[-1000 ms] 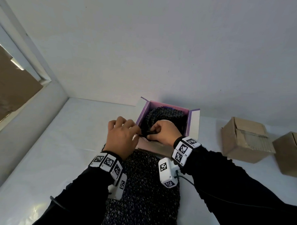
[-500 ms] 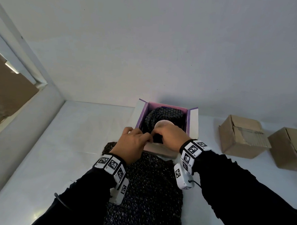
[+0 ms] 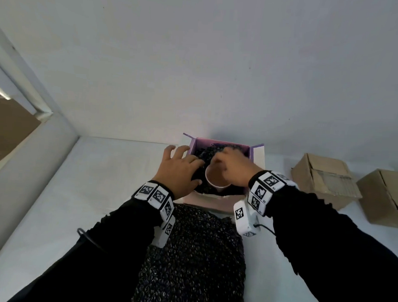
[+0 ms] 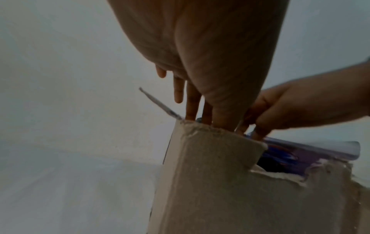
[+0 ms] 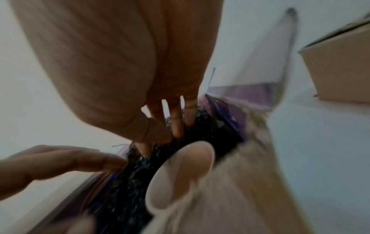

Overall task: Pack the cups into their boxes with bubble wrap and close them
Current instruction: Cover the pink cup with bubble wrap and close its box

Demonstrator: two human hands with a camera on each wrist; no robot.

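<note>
An open box (image 3: 256,153) with a purple inside stands at the middle of the white table. It holds dark bubble wrap (image 3: 204,152) and a white-rimmed cup (image 3: 216,181) near its front wall. My left hand (image 3: 181,166) lies spread, fingers straight, on the wrap at the box's left side. My right hand (image 3: 231,164) reaches over the cup, its straight fingers (image 5: 177,125) pressing into the wrap (image 5: 212,131) behind the cup (image 5: 180,171). In the left wrist view both hands' fingers go down behind the torn cardboard wall (image 4: 210,182). A second sheet of dark bubble wrap (image 3: 195,260) lies in front of the box.
Two brown cardboard boxes (image 3: 324,181) (image 3: 387,198) stand to the right of the purple box. A white wall rises directly behind it. A window frame (image 3: 35,107) and a side wall bound the table on the left.
Both hands left the box's near edge, where they pinched the wrap, and moved deeper in. The left hand's fingers have spread. The cup's rim now shows.
</note>
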